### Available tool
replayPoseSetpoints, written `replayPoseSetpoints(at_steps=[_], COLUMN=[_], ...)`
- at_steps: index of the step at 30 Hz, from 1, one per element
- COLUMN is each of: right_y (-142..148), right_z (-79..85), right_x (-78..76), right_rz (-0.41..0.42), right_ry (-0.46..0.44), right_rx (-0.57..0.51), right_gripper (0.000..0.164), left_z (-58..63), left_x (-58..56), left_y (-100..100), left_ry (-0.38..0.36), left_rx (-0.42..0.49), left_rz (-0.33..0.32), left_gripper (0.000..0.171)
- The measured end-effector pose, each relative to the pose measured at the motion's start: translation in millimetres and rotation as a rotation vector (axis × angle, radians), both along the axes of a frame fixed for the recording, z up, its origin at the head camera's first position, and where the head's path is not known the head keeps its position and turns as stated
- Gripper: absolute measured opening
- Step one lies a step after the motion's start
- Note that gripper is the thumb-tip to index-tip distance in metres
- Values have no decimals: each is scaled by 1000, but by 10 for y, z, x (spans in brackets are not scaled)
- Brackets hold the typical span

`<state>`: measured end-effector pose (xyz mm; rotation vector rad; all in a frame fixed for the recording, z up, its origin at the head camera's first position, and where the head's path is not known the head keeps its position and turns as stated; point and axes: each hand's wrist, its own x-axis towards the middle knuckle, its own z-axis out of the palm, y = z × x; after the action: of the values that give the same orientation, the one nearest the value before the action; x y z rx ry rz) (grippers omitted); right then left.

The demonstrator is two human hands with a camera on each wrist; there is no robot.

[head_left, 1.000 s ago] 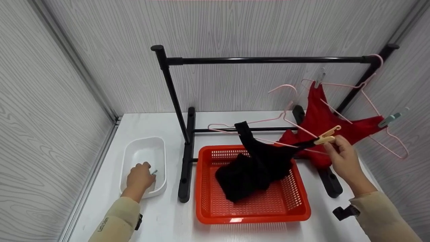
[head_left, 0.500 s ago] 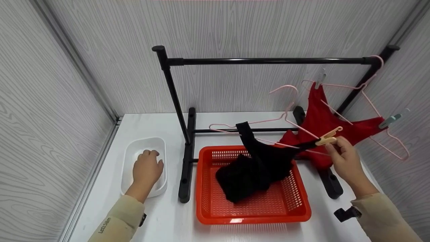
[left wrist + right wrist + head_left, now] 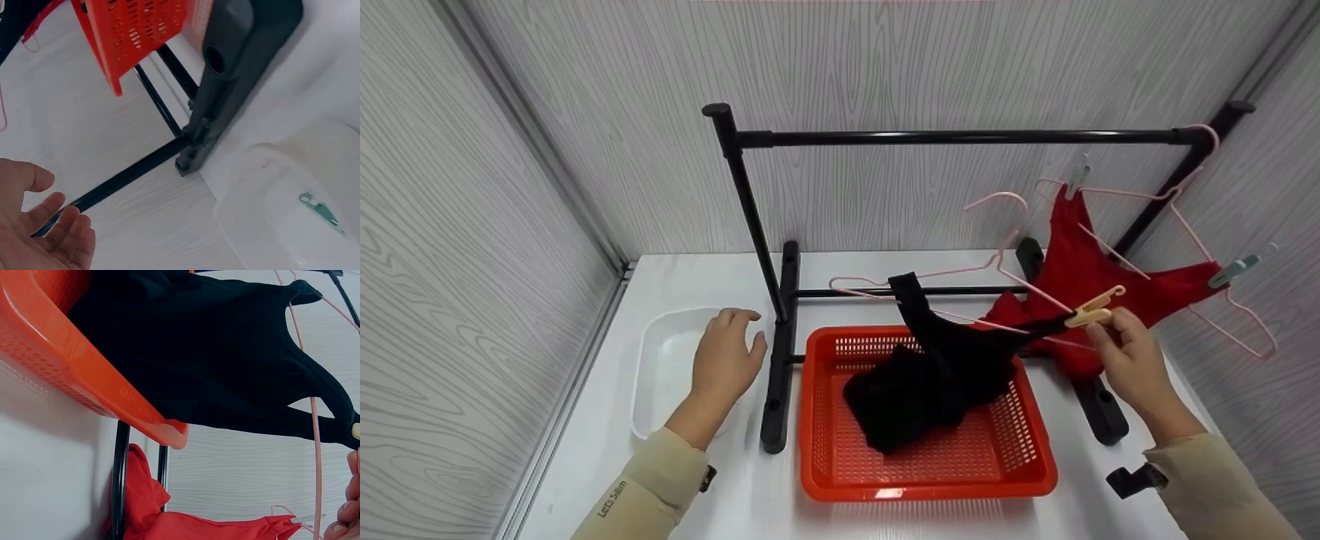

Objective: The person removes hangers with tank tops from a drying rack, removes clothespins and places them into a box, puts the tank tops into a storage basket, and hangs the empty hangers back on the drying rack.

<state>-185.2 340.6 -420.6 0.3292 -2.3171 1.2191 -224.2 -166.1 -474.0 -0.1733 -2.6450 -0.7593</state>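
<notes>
My right hand (image 3: 1132,360) pinches a yellow clothespin (image 3: 1089,313) at one strap of a black tank top (image 3: 967,356) and a pink hanger (image 3: 997,194). The top's other strap is looped over the hanger's left arm. Its lower part lies bunched in an orange-red basket (image 3: 922,492). My left hand (image 3: 726,361) is raised between a white tub (image 3: 642,390) and the rack's left foot. Its fingers are loosely bent with thumb apart, and nothing shows between them. A green clothespin (image 3: 323,212) lies in the tub in the left wrist view.
A black rack (image 3: 960,138) stands behind the basket. At its right end a red top (image 3: 1072,289) hangs on another pink hanger, held by a pale clothespin (image 3: 1078,178) and a green-grey one (image 3: 1230,273). Grey wood-grain walls surround the white table (image 3: 690,281).
My left hand has lifted out of the white tub and moved right, toward the rack's left foot. The right hand, clothespin and black top have stayed in place.
</notes>
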Motion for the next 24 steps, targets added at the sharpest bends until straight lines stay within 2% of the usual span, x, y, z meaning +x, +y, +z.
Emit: replayPoseSetpoints(at_steps=[6, 11, 17, 24], right_y=[-10, -13, -27, -47], right_z=[-4, 0, 10, 3], right_x=[-2, -10, -4, 9], right_rz=[5, 18, 8, -7], right_ry=[-3, 0, 2, -15], right_rx=[2, -2, 0, 15], right_gripper=[11, 14, 14, 11], left_z=[182, 263, 360, 422], left_x=[12, -16, -85, -129], left_y=[303, 502, 754, 968], left_ry=[125, 228, 251, 259], left_rx=[25, 83, 174, 178], left_rz=[-68, -150, -240, -274], left_gripper=[25, 25, 26, 27])
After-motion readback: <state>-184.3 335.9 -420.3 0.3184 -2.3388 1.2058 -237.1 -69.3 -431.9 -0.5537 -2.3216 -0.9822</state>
